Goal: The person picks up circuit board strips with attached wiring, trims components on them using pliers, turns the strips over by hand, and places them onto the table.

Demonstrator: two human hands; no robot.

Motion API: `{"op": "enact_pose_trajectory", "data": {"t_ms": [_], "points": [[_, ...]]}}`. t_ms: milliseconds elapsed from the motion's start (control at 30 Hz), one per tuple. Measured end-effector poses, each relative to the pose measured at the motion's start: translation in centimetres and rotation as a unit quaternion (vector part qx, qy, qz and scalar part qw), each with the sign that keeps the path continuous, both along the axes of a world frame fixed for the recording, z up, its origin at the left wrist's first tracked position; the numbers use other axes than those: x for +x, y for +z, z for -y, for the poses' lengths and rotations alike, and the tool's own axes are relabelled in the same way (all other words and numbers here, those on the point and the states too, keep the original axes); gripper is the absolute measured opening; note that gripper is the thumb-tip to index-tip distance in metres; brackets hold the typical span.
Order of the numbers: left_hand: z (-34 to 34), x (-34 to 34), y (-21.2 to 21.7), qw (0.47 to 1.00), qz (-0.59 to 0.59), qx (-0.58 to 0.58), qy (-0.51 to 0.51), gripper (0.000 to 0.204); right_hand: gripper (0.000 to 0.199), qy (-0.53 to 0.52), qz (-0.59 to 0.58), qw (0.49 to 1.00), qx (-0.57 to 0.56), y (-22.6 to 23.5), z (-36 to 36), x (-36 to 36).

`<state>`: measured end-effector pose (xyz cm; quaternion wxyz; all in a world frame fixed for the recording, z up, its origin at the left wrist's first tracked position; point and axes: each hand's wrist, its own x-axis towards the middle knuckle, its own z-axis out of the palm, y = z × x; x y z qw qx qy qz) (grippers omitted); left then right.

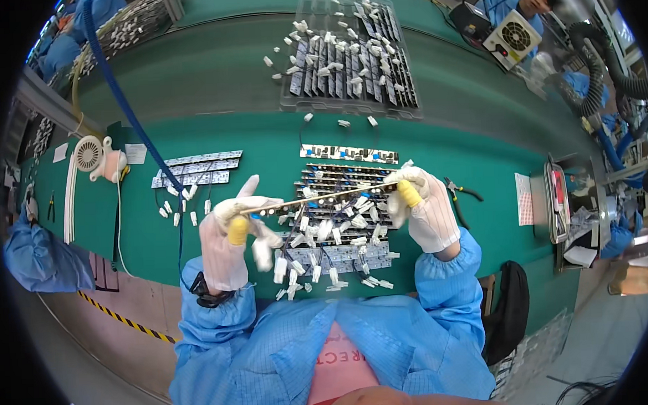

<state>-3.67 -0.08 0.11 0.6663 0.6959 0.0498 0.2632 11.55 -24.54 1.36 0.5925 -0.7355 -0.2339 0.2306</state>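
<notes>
Between my two gloved hands a long, narrow circuit board [320,197] is held up, seen nearly edge-on. My left hand [232,231] pinches its left end, and my right hand [422,202] grips the right end. Both wear white gloves with a yellow cover on the thumb. Underneath, a stack of circuit boards [347,257] lies on the green table, with wires and white connectors [313,236] spread over it. Just beyond the stack lies a single board [349,154] with blue and dark parts facing up.
Three boards [201,168] lie at left near a small fan [97,155]. Pliers [463,197] rest right of my right hand. A clear tray [288,100] full of boards stands at the back. A blue coiled hose [123,84] hangs at left. Other people work around the table.
</notes>
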Motion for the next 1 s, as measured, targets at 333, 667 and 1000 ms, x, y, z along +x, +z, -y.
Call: {"op": "enact_pose_trajectory", "data": {"t_ms": [333,667,1000], "points": [[-1.0,1.0,0.1,0.97,-0.178,0.156,0.047,0.025,0.018,-0.003,-0.132,0.989,0.068,2.5,0.3,-2.1],[-1.3,0.2,-0.8,0.966,-0.205,0.107,0.112,0.04,0.044,0.038,-0.135,0.988,0.062,1.8,0.4,-1.0],[-1.1,-0.4,-1.3,0.992,-0.12,-0.042,0.023,0.042,0.036,-0.009,-0.157,0.977,0.141,-0.4,-0.2,-1.2]]}}
